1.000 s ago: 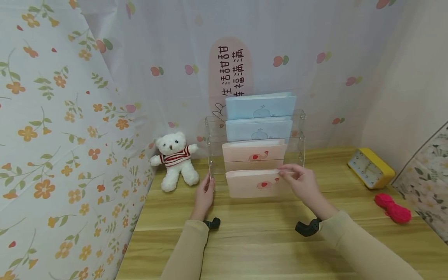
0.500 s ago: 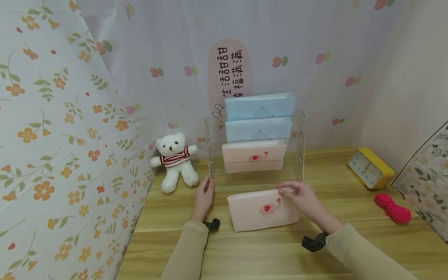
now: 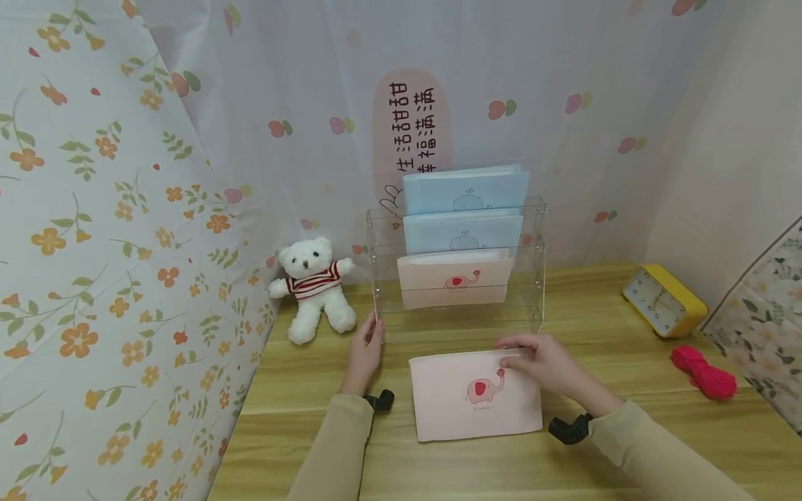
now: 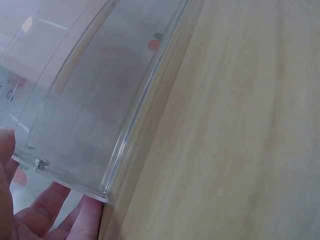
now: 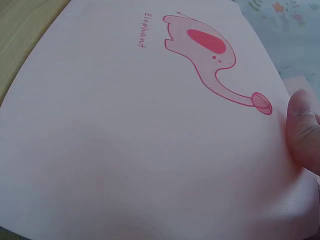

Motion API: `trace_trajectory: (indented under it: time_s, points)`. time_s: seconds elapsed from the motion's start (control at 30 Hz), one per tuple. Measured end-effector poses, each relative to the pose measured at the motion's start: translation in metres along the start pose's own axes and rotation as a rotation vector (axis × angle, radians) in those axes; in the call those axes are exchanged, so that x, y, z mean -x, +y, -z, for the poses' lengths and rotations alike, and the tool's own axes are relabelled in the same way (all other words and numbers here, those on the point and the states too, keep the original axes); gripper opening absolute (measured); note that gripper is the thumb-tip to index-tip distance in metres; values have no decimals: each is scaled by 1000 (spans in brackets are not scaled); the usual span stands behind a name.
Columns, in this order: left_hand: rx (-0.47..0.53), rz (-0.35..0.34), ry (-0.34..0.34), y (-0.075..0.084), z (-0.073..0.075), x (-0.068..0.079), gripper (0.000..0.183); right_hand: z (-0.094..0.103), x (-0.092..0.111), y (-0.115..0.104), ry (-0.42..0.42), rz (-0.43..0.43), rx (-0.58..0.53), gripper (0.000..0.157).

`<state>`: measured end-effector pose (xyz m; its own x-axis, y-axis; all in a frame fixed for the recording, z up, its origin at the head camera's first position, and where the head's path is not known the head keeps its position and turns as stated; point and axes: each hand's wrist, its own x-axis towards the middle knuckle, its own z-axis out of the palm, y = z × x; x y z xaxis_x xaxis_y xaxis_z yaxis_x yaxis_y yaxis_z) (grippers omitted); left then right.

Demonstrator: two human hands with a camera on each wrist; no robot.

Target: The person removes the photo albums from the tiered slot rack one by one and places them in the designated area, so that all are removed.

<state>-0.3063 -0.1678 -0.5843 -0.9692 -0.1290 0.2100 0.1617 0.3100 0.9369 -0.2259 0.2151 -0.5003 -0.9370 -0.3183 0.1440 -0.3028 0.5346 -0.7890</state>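
Observation:
My right hand (image 3: 545,362) pinches a pink notebook (image 3: 445,400) by its upper right corner, thumb on the cover. The notebook has a red-eared elephant printed on it and lies low over the table, in front of a clear acrylic rack (image 3: 541,278). In the right wrist view the word "Elephant" shows on the pink cover (image 5: 125,125). My left hand (image 3: 365,351) grips the rack's lower left side; in the left wrist view its fingers (image 4: 47,202) go behind the clear panel (image 4: 100,105). Still in the rack are another pink notebook (image 3: 420,282) and two blue whale notebooks (image 3: 422,236).
A white teddy bear (image 3: 322,306) in a striped top sits left of the rack. On the right lie a yellow alarm clock (image 3: 664,303) and a bundle of hot-pink yarn (image 3: 704,374). Patterned cloth (image 3: 301,83) hangs behind the wooden table (image 3: 601,313).
My right hand has drawn the front pink notebook out of the rack's lowest tier, toward me and down to the table. The left hand has stayed on the rack.

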Motion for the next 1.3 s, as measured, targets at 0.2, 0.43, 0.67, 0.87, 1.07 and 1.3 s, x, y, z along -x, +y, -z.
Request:
trace_trajectory:
  time_s: [0.2, 0.43, 0.67, 0.87, 1.07, 1.3]
  points:
    - [-12, -2, -1, -1, 1, 0, 50, -1, -2, 12, -47, 40, 21, 25]
    - [-13, 6, -4, -3, -1, 1, 50, -6, 1, 29, -140, 87, -34, 29]
    - [14, 33, -5, -2, -1, 0, 50, -18, 6, 39, -228, 116, -27, 23]
    - [10, 19, -3, 0, 0, 0, 50, -31, 9, 42, -253, 133, -1, 20]
    - [10, 22, -6, 0, 1, 1, 50, -37, 10, 49, -280, 105, 61, 21]
    - [2, -5, 4, -2, 0, 1, 49, -41, 11, 54, -261, 99, 101, 23]
